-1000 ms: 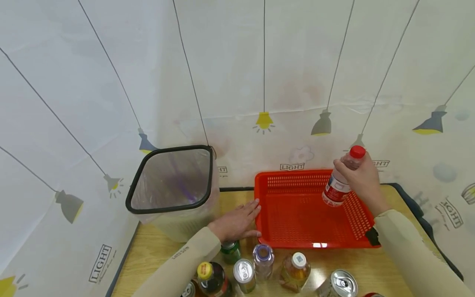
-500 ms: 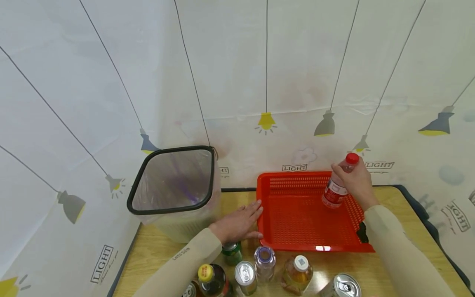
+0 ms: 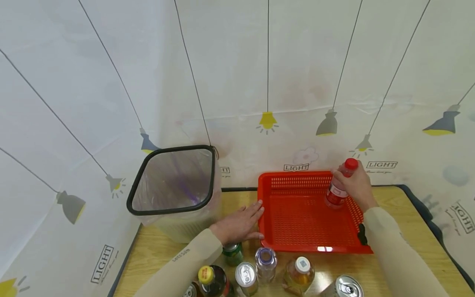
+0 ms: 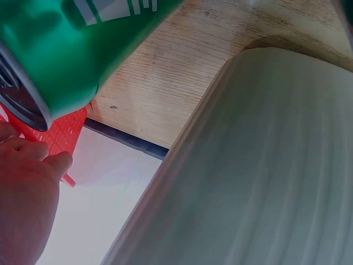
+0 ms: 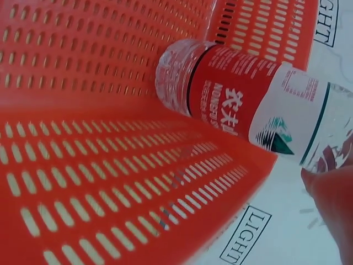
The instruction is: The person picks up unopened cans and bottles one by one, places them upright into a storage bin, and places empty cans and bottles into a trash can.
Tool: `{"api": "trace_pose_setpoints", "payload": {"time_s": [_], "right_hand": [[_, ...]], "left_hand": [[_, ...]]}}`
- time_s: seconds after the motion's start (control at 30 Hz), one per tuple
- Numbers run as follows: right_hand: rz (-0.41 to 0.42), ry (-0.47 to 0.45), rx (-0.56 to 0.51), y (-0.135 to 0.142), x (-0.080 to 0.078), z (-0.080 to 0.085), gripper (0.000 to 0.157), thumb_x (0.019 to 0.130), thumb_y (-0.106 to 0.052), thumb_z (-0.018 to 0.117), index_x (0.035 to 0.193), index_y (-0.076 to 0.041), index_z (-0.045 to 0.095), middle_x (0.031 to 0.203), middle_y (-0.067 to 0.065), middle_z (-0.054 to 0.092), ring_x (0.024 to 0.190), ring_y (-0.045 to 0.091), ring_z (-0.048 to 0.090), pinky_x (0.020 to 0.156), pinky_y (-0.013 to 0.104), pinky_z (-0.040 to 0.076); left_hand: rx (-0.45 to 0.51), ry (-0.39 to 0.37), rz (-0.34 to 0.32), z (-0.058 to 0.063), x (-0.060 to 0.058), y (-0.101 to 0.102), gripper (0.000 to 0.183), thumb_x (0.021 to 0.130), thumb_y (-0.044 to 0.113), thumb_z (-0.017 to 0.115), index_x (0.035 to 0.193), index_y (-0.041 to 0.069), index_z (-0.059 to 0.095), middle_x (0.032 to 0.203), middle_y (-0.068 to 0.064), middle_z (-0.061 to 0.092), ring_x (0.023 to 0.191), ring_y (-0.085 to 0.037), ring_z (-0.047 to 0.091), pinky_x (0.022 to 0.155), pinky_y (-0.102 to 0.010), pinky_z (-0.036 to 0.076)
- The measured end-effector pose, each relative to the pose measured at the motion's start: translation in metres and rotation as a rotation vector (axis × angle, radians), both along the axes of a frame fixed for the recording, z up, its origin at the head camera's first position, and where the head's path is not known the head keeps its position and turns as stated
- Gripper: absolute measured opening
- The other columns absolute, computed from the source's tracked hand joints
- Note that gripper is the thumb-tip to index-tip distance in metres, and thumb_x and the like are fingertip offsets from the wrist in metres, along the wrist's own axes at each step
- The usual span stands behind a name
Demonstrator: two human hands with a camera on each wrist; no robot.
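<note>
My right hand (image 3: 357,186) grips a clear water bottle (image 5: 231,94) near its neck; it has a red cap and a red-and-white label. The bottle stands nearly upright in the far right corner of a red perforated basket (image 3: 297,222), its base low in the basket. Whether the base touches the floor I cannot tell for sure. My left hand (image 3: 239,222) lies with straight fingers against the basket's left rim and holds nothing. Just below that hand is a green can (image 4: 71,61), close to the left wrist camera.
Left of the basket stands a bin (image 3: 178,220) with a black rim and a plastic liner. Along the front are a dark bottle with a yellow cap (image 3: 213,280), a silver can (image 3: 246,278), a purple-ringed bottle (image 3: 265,264), an amber bottle (image 3: 298,276) and another can (image 3: 346,286).
My right hand has lowered the water bottle into the basket's far right corner, and the bottle stands straighter. My left hand has stayed at the basket's left rim.
</note>
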State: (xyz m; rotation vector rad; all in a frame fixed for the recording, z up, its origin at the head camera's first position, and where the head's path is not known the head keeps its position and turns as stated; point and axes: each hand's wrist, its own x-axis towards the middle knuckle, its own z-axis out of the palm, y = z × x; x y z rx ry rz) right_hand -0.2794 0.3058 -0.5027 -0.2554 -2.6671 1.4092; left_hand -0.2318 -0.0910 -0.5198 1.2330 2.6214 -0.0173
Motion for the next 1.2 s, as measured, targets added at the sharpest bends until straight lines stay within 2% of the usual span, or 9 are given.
{"api": "trace_pose_setpoints", "payload": {"time_s": [0.2, 0.43, 0.53, 0.63, 0.73, 0.9, 1.03, 1.2], "right_hand": [[0.072, -0.024, -0.034, 0.009, 0.003, -0.004, 0.077, 0.1, -0.049, 0.065, 0.147, 0.003, 0.031, 0.137, 0.03, 0.052, 0.129, 0.05, 0.049, 0.107, 0.069, 0.04], [0.162, -0.052, -0.035, 0.017, 0.009, 0.0, 0.082, 0.098, -0.051, 0.068, 0.147, 0.002, 0.029, 0.138, 0.031, 0.051, 0.132, 0.051, 0.047, 0.107, 0.072, 0.038], [0.165, -0.087, 0.001, 0.019, 0.012, 0.004, 0.091, 0.096, -0.056, 0.067, 0.15, 0.004, 0.027, 0.141, 0.033, 0.048, 0.132, 0.053, 0.045, 0.106, 0.074, 0.037], [0.147, -0.111, 0.03, 0.019, 0.018, 0.011, 0.101, 0.096, -0.059, 0.065, 0.157, 0.007, 0.018, 0.147, 0.037, 0.042, 0.132, 0.056, 0.042, 0.104, 0.074, 0.038], [0.141, -0.115, 0.053, 0.019, 0.028, 0.02, 0.106, 0.098, -0.059, 0.063, 0.16, 0.009, 0.01, 0.154, 0.041, 0.031, 0.137, 0.06, 0.034, 0.105, 0.076, 0.035], [0.168, -0.11, 0.128, 0.021, 0.051, 0.033, 0.1, 0.103, -0.054, 0.056, 0.157, 0.016, 0.008, 0.158, 0.046, 0.016, 0.142, 0.065, 0.022, 0.106, 0.076, 0.031], [0.161, -0.098, 0.158, 0.018, 0.075, 0.041, 0.096, 0.105, -0.049, 0.055, 0.156, 0.017, 0.008, 0.156, 0.046, 0.018, 0.14, 0.065, 0.024, 0.105, 0.075, 0.034], [0.151, -0.062, 0.141, 0.016, 0.102, 0.048, 0.09, 0.106, -0.048, 0.053, 0.158, 0.013, 0.013, 0.156, 0.045, 0.021, 0.14, 0.064, 0.027, 0.102, 0.075, 0.036]], "left_hand": [[0.0, -0.005, 0.0, 0.001, 0.001, 0.001, 0.085, 0.104, 0.058, 0.05, 0.165, 0.005, 0.022, 0.172, -0.015, 0.016, 0.158, -0.023, 0.015, 0.124, -0.044, 0.024], [0.007, -0.01, -0.007, 0.002, -0.001, 0.003, 0.084, 0.105, 0.058, 0.049, 0.165, 0.005, 0.023, 0.172, -0.014, 0.015, 0.158, -0.023, 0.015, 0.125, -0.043, 0.022], [0.008, -0.019, -0.002, 0.0, -0.002, 0.002, 0.085, 0.104, 0.059, 0.049, 0.165, 0.005, 0.022, 0.172, -0.014, 0.015, 0.158, -0.023, 0.015, 0.125, -0.043, 0.022], [0.008, -0.018, 0.0, -0.001, -0.002, 0.0, 0.085, 0.104, 0.059, 0.049, 0.165, 0.005, 0.022, 0.172, -0.015, 0.015, 0.158, -0.023, 0.016, 0.125, -0.044, 0.023], [0.006, -0.014, 0.0, -0.002, -0.001, -0.001, 0.085, 0.104, 0.06, 0.048, 0.165, 0.005, 0.023, 0.172, -0.015, 0.015, 0.158, -0.023, 0.016, 0.125, -0.044, 0.023], [0.01, -0.019, 0.004, -0.001, -0.001, -0.001, 0.085, 0.104, 0.06, 0.048, 0.164, 0.004, 0.024, 0.172, -0.014, 0.015, 0.158, -0.023, 0.016, 0.124, -0.045, 0.024], [0.012, -0.012, 0.001, -0.001, 0.0, -0.001, 0.085, 0.104, 0.059, 0.048, 0.164, 0.004, 0.024, 0.172, -0.014, 0.015, 0.158, -0.024, 0.017, 0.123, -0.047, 0.026], [0.03, -0.009, -0.007, -0.001, 0.0, -0.001, 0.083, 0.105, 0.056, 0.051, 0.164, 0.003, 0.025, 0.171, -0.016, 0.016, 0.157, -0.025, 0.018, 0.123, -0.05, 0.027]]}}
